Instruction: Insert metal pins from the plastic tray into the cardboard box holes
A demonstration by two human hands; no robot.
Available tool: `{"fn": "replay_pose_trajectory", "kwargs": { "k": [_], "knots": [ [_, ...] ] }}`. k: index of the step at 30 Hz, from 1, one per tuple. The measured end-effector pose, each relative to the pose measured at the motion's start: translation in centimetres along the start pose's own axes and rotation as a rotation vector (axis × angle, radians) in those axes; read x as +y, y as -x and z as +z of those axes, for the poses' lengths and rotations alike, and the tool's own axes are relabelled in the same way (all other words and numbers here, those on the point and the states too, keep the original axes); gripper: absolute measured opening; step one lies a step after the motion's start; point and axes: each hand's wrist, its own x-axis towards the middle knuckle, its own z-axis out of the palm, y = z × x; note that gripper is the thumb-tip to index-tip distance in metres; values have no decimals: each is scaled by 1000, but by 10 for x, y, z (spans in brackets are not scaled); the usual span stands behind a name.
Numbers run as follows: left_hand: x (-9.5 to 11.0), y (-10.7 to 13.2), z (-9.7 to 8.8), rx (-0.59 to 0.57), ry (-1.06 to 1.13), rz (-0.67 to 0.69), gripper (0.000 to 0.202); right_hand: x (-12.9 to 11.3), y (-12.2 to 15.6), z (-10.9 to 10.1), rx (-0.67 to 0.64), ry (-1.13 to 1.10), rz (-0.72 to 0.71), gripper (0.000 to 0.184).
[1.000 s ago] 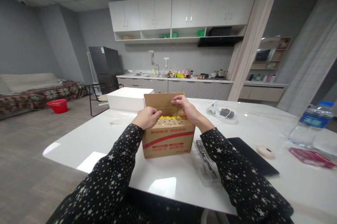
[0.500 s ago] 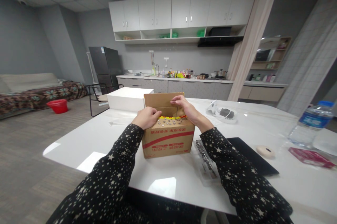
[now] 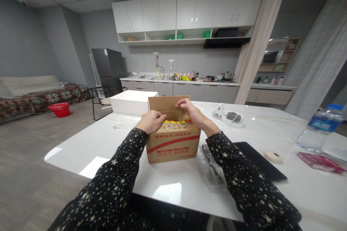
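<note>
Left hand [image 3: 151, 121] closed, bracing the cardboard box [image 3: 173, 140]; thin tool [image 3: 182, 115] pinched in right hand [image 3: 189, 111], best kept upright and steady.

Brown cardboard box [image 3: 172, 142] with red stripe, upright on white table, far flap raised, small round studs on top

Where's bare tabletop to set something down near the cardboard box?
Free: the white table left of the cardboard box, and the near edge in front of it. Crowded: right of the box, with the tool tray, black pad and water bottle; behind it, the white box.
</note>
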Motion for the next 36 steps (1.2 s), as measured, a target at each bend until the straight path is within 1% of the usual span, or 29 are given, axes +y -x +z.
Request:
{"fn": "replay_pose_trajectory", "kwargs": {
  "k": [9, 17, 25, 32, 36],
  "knots": [
    [2, 1, -1, 0, 5, -3, 47, -1, 0, 1, -13, 10, -2, 12],
    [1, 0, -1, 1, 5, -3, 48, -2, 0, 0, -43, 70, -12, 14],
    [1, 0, 0, 0, -2, 3, 48, 1, 0, -2, -46, 82, -21, 11],
    [-2, -1, 1, 19, 24, -5, 47, -1, 3, -1, -46, 51, -38, 18],
    [-3, -1, 1, 26, 39, -4, 47, -4, 0, -6, -39, 117, -60, 25]
  ]
}}
